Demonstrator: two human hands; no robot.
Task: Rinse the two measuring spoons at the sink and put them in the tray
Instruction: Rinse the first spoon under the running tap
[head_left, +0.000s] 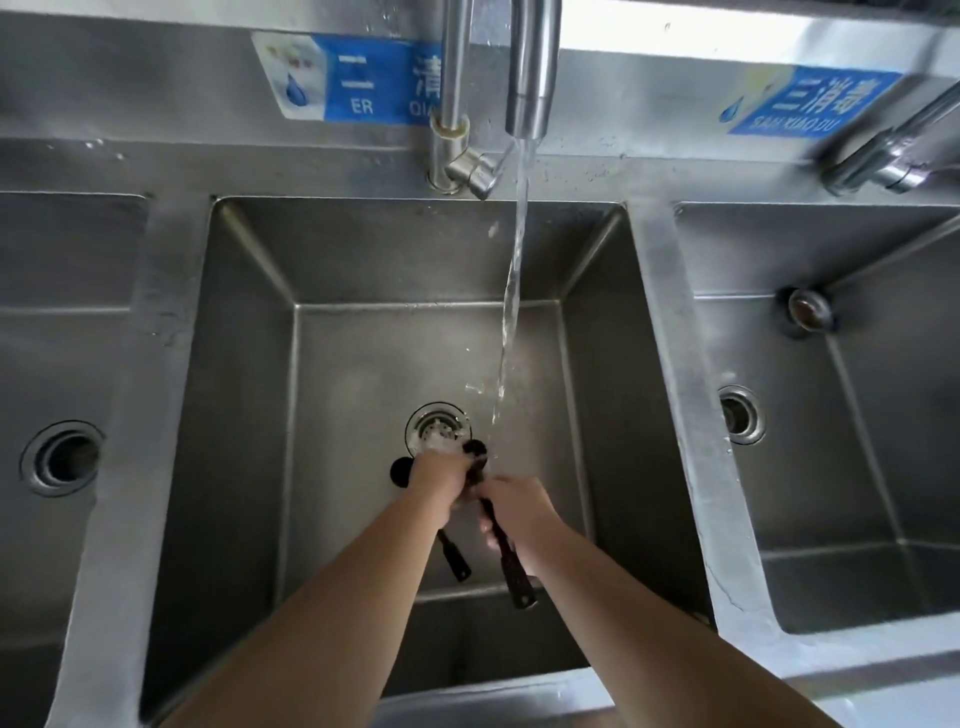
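Note:
Both my hands are low in the middle steel sink (249, 395), just above the drain (438, 427). My left hand (439, 483) is shut on a black measuring spoon; its round bowl (400, 472) sticks out to the left and its handle end (457, 564) hangs below my wrist. My right hand (519, 512) grips a second black measuring spoon by its long handle (511, 566), with the bowl (475, 453) up under the falling water. The stream (511, 291) runs from the faucet (532, 67) onto the spoons and my fingers. No tray is in view.
Further steel sinks lie to the left (67, 457) and right (831, 415), each with a drain. A second tap (883, 156) stands at the right. Blue labels are stuck on the back wall. The faucet lever (470, 171) sits behind the middle sink.

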